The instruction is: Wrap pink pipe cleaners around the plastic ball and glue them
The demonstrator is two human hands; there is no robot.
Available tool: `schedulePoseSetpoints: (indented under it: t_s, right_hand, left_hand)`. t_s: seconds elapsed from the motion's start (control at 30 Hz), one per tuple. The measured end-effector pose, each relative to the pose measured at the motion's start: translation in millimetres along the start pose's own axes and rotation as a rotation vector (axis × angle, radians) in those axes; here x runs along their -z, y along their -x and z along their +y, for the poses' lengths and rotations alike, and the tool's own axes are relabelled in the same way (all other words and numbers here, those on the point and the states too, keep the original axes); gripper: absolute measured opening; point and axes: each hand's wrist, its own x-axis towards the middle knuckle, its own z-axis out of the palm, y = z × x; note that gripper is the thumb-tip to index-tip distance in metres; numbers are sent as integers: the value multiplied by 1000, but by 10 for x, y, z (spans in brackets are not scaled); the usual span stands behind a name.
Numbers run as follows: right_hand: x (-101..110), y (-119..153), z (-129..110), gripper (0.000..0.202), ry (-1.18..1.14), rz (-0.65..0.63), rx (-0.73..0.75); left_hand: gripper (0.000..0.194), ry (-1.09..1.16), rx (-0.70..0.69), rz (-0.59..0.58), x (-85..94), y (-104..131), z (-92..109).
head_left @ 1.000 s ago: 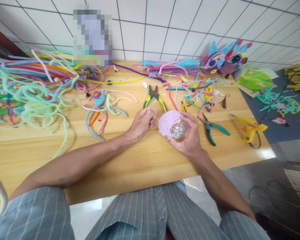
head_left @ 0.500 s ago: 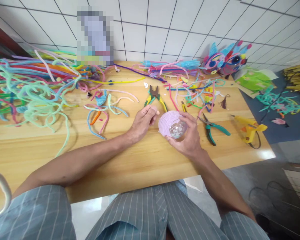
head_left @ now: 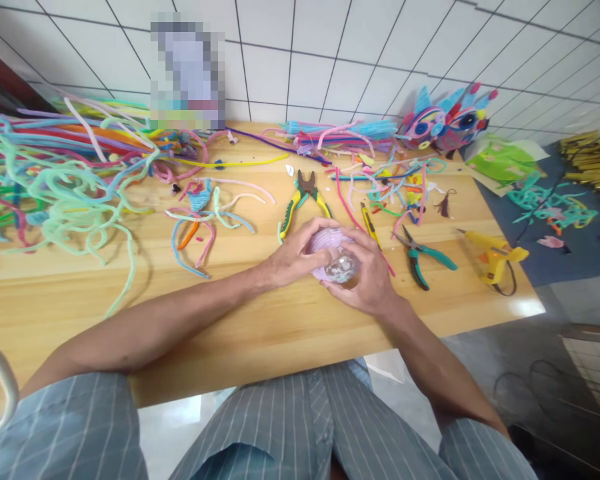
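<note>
Over the wooden table (head_left: 230,347), my left hand (head_left: 296,259) has come across to join my right hand (head_left: 373,277), so the fingers of both are now clamped on the lilac-wrapped ball (head_left: 327,241), which has shifted slightly left and sits between them. I judge it steadier, with the wrapping pressed from two sides; its small clear patch (head_left: 341,268) shows beside my left thumb, though I cannot tell what the hidden fingertips pinch.

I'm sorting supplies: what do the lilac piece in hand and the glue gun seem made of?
Lilac piece: perhaps fabric cord, by its matte ridges; its shiny see-through part, plastic or glass. Glue gun: probably plastic, given its smooth yellow body.
</note>
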Motion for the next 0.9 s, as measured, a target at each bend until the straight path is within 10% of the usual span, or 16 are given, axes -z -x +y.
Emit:
schedulePoseSetpoints:
  t_s: [0.4,0.9]
  right_hand:
    - [63,5,-4,89,-29,-13,65]
    - [205,-45,-36,32,85,193,-20]
  left_hand:
    - [67,-52,-55,-105,19,34,-8]
    - [57,-273,-213,-85,2,87,-40]
